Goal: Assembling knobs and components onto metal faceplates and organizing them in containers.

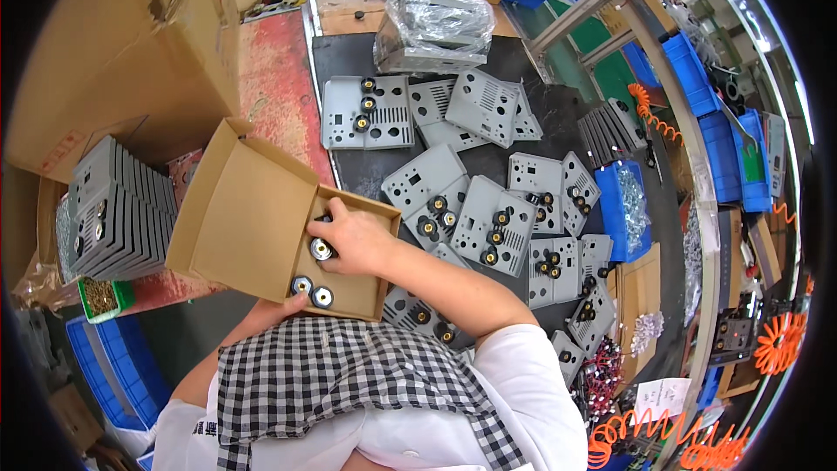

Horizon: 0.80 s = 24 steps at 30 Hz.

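A shallow cardboard box (240, 201) with its lid folded back lies in front of me. My left hand (283, 307) grips its near edge, the thumb over the rim beside two round black knobs with silvery faces (311, 291). Inside the box, my right hand (353, 240) curls its fingers round another black knob (321, 249), partly hidden by the fingers. Something dark also shows at its fingertips. To the right lie grey metal panels (493, 225) with slots and holes, and black knobs with brass centres (362, 105) rest on several of them.
At the left, grey panels (122, 209) stand stacked beside a large carton (122, 61). A plastic-wrapped bundle (433, 26) sits at the back. A blue bin (625, 209) of small hardware stands at the right, near coiled orange hoses (654, 113). Blue crates (118, 371) are at lower left.
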Each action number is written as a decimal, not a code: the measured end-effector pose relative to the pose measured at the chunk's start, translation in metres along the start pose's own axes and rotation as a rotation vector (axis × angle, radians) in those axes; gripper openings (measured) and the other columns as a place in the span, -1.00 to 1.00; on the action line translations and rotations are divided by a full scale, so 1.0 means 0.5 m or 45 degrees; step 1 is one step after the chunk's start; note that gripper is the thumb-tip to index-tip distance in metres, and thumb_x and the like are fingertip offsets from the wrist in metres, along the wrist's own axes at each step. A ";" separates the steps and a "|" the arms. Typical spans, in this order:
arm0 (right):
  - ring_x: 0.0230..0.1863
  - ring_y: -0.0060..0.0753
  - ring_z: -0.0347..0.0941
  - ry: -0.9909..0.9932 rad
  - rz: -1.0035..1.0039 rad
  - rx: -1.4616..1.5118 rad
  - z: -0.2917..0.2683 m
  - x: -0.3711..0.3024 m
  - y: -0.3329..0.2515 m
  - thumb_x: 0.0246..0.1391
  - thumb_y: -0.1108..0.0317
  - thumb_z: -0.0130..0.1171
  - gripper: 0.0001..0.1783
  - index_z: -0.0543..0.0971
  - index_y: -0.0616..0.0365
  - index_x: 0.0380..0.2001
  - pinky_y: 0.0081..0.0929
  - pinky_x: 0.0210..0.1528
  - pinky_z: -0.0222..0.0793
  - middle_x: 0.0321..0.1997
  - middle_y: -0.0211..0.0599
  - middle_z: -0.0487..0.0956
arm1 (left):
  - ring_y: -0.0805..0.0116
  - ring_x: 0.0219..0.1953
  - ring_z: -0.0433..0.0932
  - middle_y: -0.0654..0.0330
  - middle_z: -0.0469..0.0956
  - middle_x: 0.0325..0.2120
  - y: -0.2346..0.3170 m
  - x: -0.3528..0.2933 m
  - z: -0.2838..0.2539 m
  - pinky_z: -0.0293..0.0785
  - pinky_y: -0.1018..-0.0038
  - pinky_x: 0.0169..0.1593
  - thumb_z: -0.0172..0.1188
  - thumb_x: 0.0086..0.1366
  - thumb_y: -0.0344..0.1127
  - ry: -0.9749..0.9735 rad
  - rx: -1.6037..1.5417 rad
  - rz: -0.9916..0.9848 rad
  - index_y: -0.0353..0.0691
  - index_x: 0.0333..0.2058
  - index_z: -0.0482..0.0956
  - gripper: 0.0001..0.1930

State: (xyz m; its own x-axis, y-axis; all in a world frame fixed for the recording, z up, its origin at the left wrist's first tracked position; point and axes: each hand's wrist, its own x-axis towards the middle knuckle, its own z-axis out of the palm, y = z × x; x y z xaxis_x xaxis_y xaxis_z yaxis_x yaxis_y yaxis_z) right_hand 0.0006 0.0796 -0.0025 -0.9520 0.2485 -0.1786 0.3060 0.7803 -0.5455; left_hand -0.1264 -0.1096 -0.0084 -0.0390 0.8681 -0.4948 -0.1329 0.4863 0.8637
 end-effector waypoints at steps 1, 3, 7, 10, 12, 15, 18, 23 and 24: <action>-0.31 0.07 0.48 0.014 -0.015 0.002 0.005 -0.003 0.008 -0.30 0.20 0.28 -0.51 0.49 -0.08 -0.16 -0.16 -0.23 0.45 -0.13 0.06 0.33 | 0.28 0.05 0.36 0.08 0.39 0.00 -0.001 0.000 0.004 0.27 0.38 0.13 0.14 0.21 -0.18 0.015 -0.040 -0.038 -0.32 0.09 0.25 -0.46; -0.31 0.00 0.49 0.096 -0.044 0.100 0.013 -0.007 0.026 -0.32 0.16 0.29 -0.52 0.50 -0.07 -0.20 -0.18 -0.22 0.44 -0.10 -0.02 0.35 | 0.29 0.05 0.37 0.09 0.36 0.04 0.000 0.002 0.011 0.30 0.40 0.12 0.12 0.25 -0.16 0.042 -0.119 -0.114 -0.33 0.11 0.23 -0.45; -0.31 -0.26 0.44 0.311 -0.046 0.573 -0.045 -0.015 0.055 -0.32 0.19 0.32 -0.58 0.52 -0.03 -0.27 -0.44 -0.26 0.42 -0.11 -0.23 0.37 | 0.17 0.07 0.35 0.05 0.30 0.06 -0.015 0.023 0.037 0.34 0.18 0.10 0.11 0.26 -0.13 0.025 -0.862 -0.178 -0.29 0.17 0.11 -0.39; -0.30 -0.38 0.43 0.655 0.075 0.551 -0.116 0.009 0.144 -0.31 0.17 0.34 -0.57 0.54 -0.01 -0.26 -0.54 -0.30 0.40 -0.15 -0.28 0.39 | 0.06 0.07 0.35 0.02 0.25 0.08 -0.043 0.039 0.028 0.36 0.07 0.08 0.08 0.28 -0.13 0.071 -0.848 -0.200 -0.28 0.18 0.06 -0.39; -0.27 -0.41 0.44 0.815 0.333 0.400 -0.133 0.043 0.252 -0.28 0.11 0.34 -0.55 0.54 0.00 -0.24 -0.55 -0.32 0.41 -0.17 -0.25 0.41 | 0.01 0.07 0.35 0.00 0.23 0.09 -0.046 0.041 0.027 0.35 0.05 0.08 0.09 0.27 -0.10 0.091 -0.837 -0.205 -0.28 0.18 0.05 -0.37; -0.17 -0.33 0.46 0.731 0.864 0.579 -0.141 0.107 0.394 -0.22 -0.02 0.30 -0.47 0.52 0.01 -0.17 -0.45 -0.21 0.42 -0.15 -0.14 0.43 | 0.05 0.08 0.34 0.00 0.24 0.09 -0.049 0.040 0.029 0.33 0.07 0.10 0.11 0.26 -0.09 0.097 -0.860 -0.164 -0.27 0.17 0.07 -0.36; -0.02 -0.02 0.41 0.823 1.201 0.605 -0.161 0.108 0.462 -0.16 -0.09 0.21 -0.42 0.45 -0.10 -0.05 -0.23 0.00 0.33 -0.05 -0.05 0.41 | 0.11 0.07 0.36 0.00 0.27 0.07 -0.014 0.045 0.033 0.32 0.14 0.13 0.15 0.24 -0.12 0.238 -0.686 -0.239 -0.27 0.15 0.11 -0.38; -0.07 0.02 0.42 0.976 0.997 0.218 -0.162 0.057 0.337 -0.07 0.11 0.21 -0.53 0.40 -0.04 -0.06 -0.20 -0.09 0.37 -0.03 -0.08 0.35 | 0.12 0.04 0.37 0.04 0.30 0.03 -0.048 0.051 0.023 0.35 0.08 0.08 0.15 0.24 -0.14 0.252 -0.906 -0.161 -0.26 0.12 0.15 -0.42; -0.13 0.01 0.44 1.113 0.701 0.241 -0.137 0.046 0.298 -0.07 0.20 0.20 -0.62 0.45 0.04 -0.16 -0.21 -0.10 0.37 -0.09 -0.09 0.39 | 0.04 0.12 0.31 -0.01 0.26 0.09 -0.046 0.052 0.022 0.25 0.06 0.18 0.02 0.30 -0.06 0.191 -0.800 -0.089 -0.23 0.15 0.12 -0.44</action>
State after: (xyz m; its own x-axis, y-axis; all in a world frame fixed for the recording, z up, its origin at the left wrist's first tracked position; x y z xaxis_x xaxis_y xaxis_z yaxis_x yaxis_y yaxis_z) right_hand 0.0239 0.2409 -0.0316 -0.3290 0.9286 0.1716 0.6214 0.3498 -0.7011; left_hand -0.1136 -0.0969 -0.0401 -0.1413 0.7910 -0.5953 -0.6924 0.3508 0.6305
